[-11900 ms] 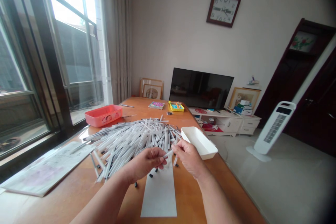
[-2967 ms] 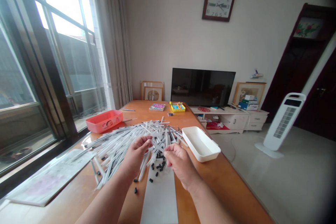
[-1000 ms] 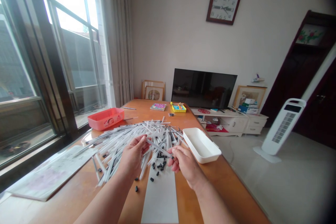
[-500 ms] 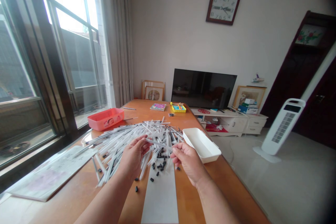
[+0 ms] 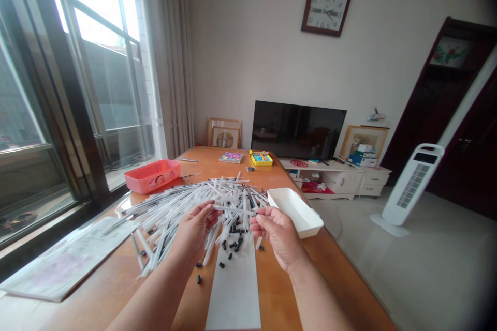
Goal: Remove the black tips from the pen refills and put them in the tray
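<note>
A thin translucent white tube (image 5: 235, 210), like a pen barrel, is held level between my hands above a heap of similar tubes. My left hand (image 5: 196, 225) pinches its left end between thumb and fingers. At the other end, the fingers of my right hand (image 5: 277, 230) are closed on the tube, and a small dark bit shows at their tips, too small to make out. Below and beyond lies the pile of translucent tubes (image 5: 182, 207), some with dark parts. Several small black caps (image 5: 233, 244) are scattered in front of the heap.
A white tray (image 5: 318, 225) stands right of the pile near the table edge, a red bin (image 5: 135, 182) to the left. A white strip (image 5: 235, 295) runs toward me. A large sheet (image 5: 50, 274) lies at left; a booklet (image 5: 232, 157) and yellow box (image 5: 261, 159) sit farther back.
The tube has turned slightly toward level, and my right fingers have shifted around its end. The whole scene sits a little farther left as my head moved. Both hands keep their hold.
</note>
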Motion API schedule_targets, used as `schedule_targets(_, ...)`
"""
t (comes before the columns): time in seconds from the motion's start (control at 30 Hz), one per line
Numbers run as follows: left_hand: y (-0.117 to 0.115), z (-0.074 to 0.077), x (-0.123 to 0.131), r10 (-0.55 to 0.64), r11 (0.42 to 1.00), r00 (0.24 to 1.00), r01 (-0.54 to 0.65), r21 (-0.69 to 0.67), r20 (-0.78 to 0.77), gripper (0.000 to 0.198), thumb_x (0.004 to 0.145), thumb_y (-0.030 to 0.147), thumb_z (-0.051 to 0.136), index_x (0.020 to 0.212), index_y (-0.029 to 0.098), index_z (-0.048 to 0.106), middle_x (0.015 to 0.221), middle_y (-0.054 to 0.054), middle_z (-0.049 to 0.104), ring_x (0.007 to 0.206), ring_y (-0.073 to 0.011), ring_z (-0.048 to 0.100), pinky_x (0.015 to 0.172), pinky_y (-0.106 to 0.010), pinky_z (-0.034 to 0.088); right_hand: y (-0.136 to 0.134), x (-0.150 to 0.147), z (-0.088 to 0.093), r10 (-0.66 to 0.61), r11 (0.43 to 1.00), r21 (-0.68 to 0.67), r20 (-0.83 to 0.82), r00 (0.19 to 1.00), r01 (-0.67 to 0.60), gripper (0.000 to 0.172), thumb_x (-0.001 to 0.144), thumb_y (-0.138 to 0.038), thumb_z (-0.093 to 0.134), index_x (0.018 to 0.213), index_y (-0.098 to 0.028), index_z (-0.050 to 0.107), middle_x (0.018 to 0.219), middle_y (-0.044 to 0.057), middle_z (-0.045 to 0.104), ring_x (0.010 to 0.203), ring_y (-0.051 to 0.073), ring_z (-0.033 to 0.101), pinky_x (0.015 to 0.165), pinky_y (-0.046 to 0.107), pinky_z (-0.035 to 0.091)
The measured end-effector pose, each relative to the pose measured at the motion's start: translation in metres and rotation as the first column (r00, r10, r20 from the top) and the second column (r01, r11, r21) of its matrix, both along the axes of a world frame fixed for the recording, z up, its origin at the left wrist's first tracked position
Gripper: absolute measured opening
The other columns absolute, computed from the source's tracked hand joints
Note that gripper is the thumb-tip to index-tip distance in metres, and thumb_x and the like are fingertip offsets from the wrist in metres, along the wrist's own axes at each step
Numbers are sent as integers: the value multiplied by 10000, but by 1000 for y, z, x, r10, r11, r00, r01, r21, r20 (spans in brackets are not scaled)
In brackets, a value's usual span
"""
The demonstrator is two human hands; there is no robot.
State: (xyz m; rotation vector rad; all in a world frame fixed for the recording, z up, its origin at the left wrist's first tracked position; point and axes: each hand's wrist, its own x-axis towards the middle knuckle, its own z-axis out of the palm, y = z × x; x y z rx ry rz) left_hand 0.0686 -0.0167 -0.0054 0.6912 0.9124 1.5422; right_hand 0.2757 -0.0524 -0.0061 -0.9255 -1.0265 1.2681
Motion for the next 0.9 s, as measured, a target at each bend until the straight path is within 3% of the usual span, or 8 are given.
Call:
schedule_targets(0.47,-2,-1,2,-29,998,997,33,59,-71,352,729,259,797,1038,128,691,892,-89,756,835,-193,742,845,-296,547,3,4,-3,-78,997,6,29,997,78,373,803,-469,740,971,-151,640,817,83,743,675,162,670,625,279,533)
schedule_targets(0.7,-3,0,5,-51,995,994,58,79,-95,432,652,326,856,1001,126,698,867,-86,750,852,-227,742,853,-342,540,5,8,-2,-105,994,-24,-70,992,104,392,753,-465,785,946,-149,655,826,84,743,683,158,674,633,268,541)
schedule_targets(0.9,-1,-2,4,-48,996,996,53,75,-74,358,703,295,820,997,142,684,868,-74,749,851,-211,741,842,-323,551,5,4,-3,-82,997,-22,-115,990,80,388,750,-446,784,969,-152,658,865,95,748,726,176,693,679,299,563)
